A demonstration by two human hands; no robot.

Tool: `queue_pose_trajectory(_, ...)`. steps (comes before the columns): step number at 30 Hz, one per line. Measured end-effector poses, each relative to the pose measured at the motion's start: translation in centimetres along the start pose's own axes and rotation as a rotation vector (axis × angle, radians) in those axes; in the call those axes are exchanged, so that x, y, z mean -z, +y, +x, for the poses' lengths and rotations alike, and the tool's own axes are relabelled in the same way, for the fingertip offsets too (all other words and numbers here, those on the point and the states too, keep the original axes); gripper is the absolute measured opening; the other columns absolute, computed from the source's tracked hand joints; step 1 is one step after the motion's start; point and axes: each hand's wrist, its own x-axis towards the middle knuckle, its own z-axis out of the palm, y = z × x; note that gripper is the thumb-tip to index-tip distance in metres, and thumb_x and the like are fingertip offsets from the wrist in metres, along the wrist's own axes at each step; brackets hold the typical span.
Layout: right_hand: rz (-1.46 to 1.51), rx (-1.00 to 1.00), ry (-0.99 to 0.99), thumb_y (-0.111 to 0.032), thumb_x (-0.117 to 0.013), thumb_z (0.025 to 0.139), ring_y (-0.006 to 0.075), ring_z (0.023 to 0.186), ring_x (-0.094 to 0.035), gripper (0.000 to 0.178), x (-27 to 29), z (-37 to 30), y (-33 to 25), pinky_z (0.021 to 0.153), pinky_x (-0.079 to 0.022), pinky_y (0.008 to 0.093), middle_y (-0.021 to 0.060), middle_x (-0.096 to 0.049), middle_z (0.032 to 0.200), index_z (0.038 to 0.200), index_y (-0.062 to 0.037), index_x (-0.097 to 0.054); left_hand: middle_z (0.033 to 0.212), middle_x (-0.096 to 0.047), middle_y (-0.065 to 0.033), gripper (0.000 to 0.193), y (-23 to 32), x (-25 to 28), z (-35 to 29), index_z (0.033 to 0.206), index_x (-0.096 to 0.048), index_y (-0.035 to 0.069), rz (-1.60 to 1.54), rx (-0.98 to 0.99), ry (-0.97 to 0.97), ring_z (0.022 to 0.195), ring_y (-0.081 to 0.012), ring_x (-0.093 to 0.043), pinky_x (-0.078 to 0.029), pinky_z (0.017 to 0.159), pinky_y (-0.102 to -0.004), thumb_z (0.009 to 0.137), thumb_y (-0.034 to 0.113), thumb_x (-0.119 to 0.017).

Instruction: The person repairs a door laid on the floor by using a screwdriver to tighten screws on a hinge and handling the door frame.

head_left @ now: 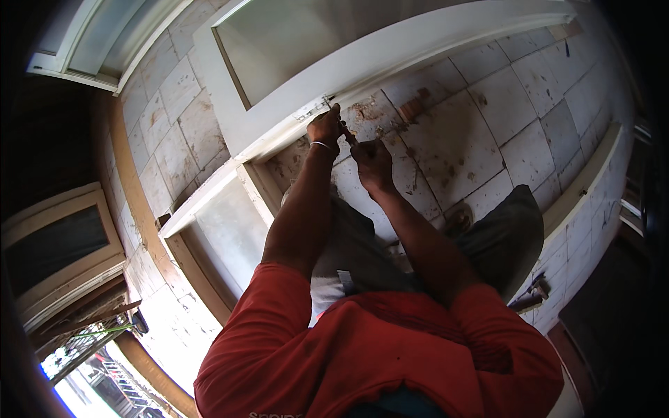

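A white panelled door [279, 115] with a large pane lies on its side across the far part of the floor. On its near edge sits a pale metal hinge [311, 110]. My left hand [325, 129] is closed at the hinge, its fingers around the front of what looks like a slim screwdriver [348, 134]. My right hand [372, 164] is wrapped around the tool's near end, just right of and nearer than the left. The tool slants toward the hinge; its tip is too small to make out.
Dirty pale floor tiles [481, 125] with debris spread around the door. A second white-framed panel [233, 216] lies at my left, touching the door. A long pale board [582, 188] runs along the right. A dark-topped tool [533, 292] rests at lower right. Another framed pane [90, 56] stands far left.
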Motion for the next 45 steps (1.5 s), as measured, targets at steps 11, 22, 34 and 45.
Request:
queue_pose_trajectory(11,0.626,-0.816,-0.338,-0.044,-0.061,0.089,0.018,0.07,-0.062,0.043,2.5,0.3,-5.2,0.062,-0.053,0.0329,0.0078,-0.062,0.08,0.109,-0.005,-0.058,0.077,-0.066,-0.0138,0.021,0.2,1.4,0.1,0.092,-0.062,-0.006,0.033,-0.051,0.01,0.061,-0.0233,-0.065,-0.056,0.054,-0.0344,0.086,0.013,-0.068)
queue_pose_trajectory(22,-0.509,0.404,0.037,-0.018,-0.066,0.084,0.0412,0.075,-0.061,0.033,-0.3,-0.9,-1.4,0.073,-0.051,0.0448,0.0191,-0.064,0.088,0.111,-0.0004,-0.059,0.077,-0.066,-0.0114,0.024,0.1,0.9,-0.5,0.081,-0.065,-0.003,0.2,-0.065,0.022,0.065,-0.0189,-0.064,-0.054,0.061,-0.0317,0.085,0.02,-0.069)
queue_pose_trajectory(34,0.685,-0.656,-0.385,-0.025,-0.06,0.089,0.0177,0.068,-0.061,0.032,3.0,-0.1,-2.7,0.064,-0.054,0.0323,0.0101,-0.064,0.085,0.113,-0.0025,-0.06,0.077,-0.065,-0.0138,0.018,-0.2,0.8,0.1,0.095,-0.058,-0.002,0.006,-0.061,-0.016,0.06,-0.0238,-0.065,-0.056,0.054,-0.0343,0.088,0.013,-0.065)
queue_pose_trajectory(45,0.424,-0.476,-0.188,-0.038,-0.066,0.088,0.0165,0.066,-0.06,0.049,1.7,-0.7,-3.4,0.059,-0.055,0.0339,0.0077,-0.063,0.087,0.119,-0.001,-0.056,0.071,-0.063,-0.011,0.017,-0.8,1.4,0.9,0.081,-0.06,-0.001,0.024,-0.017,-0.025,0.06,-0.022,-0.063,-0.053,0.055,-0.0342,0.087,0.015,-0.064)
